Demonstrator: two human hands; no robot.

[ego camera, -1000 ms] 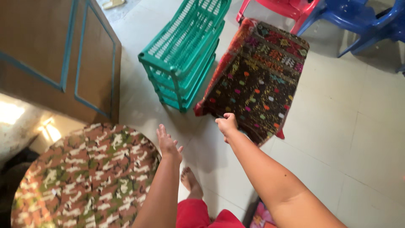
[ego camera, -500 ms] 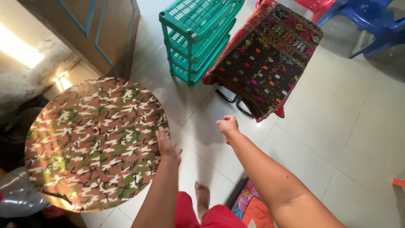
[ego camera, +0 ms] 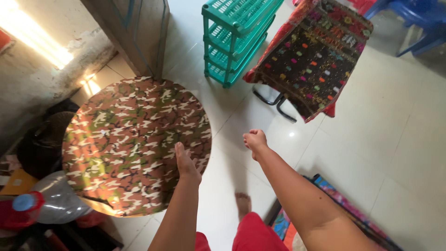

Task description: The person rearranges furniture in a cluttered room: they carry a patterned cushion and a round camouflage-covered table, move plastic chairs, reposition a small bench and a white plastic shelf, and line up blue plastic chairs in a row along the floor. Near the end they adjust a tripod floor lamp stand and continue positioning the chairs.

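Head view: left hand (ego camera: pixel 185 162) touches camouflage round table (ego camera: pixel 130 139); green rack (ego camera: pixel 234 35) holds nothing visible.

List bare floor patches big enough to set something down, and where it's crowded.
Free: the pale tiled floor right of the right hand, below the cloth-draped stand; also the strip between the camouflage round table and the green rack. Crowded: the lower left, with a bottle and clutter.

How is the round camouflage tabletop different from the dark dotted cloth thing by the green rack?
The round camouflage tabletop is circular and brown-green; the dotted cloth is rectangular, dark with bright dots. The left hand touches the tabletop; the curled right hand is clear of the cloth. Both are patterned.
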